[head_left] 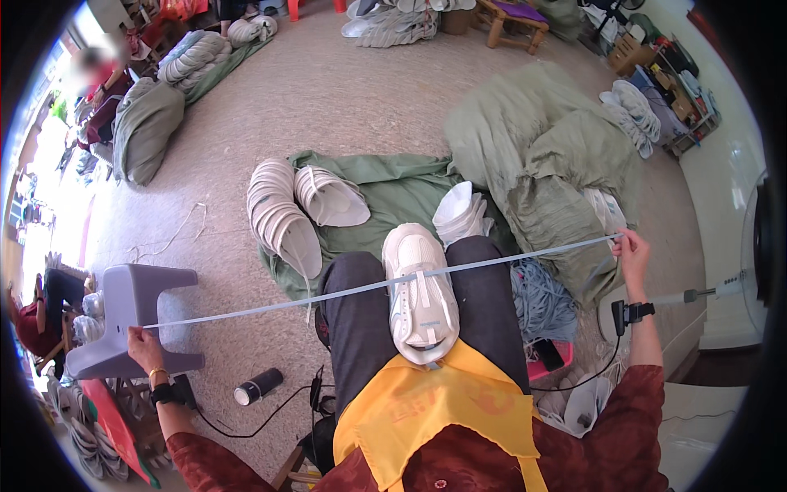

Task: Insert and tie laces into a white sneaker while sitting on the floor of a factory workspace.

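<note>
Both arms reach wide apart, the left hand (pixel 146 348) beside one grey stool (pixel 127 307), the right hand (pixel 632 254) higher; each has its fingers pinched closed on one stretched blue lace (pixel 361 288). It crosses one white shoe (pixel 422 303), toe outward, between the thighs. Faint orange print marks the yellow apron (pixel 434 402).

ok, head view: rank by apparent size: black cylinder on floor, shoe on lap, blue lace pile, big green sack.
Largest to smallest, as seen:
1. green sack
2. shoe
3. blue lace pile
4. black cylinder
</note>
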`<state>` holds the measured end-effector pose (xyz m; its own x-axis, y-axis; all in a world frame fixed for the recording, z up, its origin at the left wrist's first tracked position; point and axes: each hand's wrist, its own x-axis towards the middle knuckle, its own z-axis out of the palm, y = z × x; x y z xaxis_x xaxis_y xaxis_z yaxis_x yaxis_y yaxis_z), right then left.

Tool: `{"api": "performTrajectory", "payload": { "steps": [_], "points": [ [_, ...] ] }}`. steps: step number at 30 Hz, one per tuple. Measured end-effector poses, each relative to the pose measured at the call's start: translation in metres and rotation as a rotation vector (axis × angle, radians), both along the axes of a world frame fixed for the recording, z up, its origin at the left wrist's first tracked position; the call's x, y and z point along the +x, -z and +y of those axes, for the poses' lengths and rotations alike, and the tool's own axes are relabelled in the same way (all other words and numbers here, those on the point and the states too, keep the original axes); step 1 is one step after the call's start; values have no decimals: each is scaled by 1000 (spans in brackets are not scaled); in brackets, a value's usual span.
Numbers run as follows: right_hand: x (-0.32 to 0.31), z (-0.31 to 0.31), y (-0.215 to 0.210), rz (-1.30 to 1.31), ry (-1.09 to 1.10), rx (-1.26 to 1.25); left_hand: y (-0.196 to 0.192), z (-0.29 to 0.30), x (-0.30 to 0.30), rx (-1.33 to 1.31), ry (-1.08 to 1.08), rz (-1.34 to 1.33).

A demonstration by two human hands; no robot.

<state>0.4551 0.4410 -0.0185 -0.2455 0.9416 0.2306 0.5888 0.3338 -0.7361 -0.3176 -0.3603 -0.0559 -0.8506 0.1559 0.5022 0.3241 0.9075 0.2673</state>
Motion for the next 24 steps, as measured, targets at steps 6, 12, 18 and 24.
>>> {"api": "performTrajectory", "payload": {
  "steps": [6,12,18,24],
  "points": [
    [69,33,-7,-25,77,26,-11,-18,-12,185,-107,-147],
    [144,66,-33,-89,130,55,-17,-41,-26,109,-179,-96],
    [185,83,-50,-112,198,-32,-48,-67,-38,110,-293,-97],
    [209,97,-60,-237,223,4,-54,-92,-26,95,-369,-102]
  ]
}}
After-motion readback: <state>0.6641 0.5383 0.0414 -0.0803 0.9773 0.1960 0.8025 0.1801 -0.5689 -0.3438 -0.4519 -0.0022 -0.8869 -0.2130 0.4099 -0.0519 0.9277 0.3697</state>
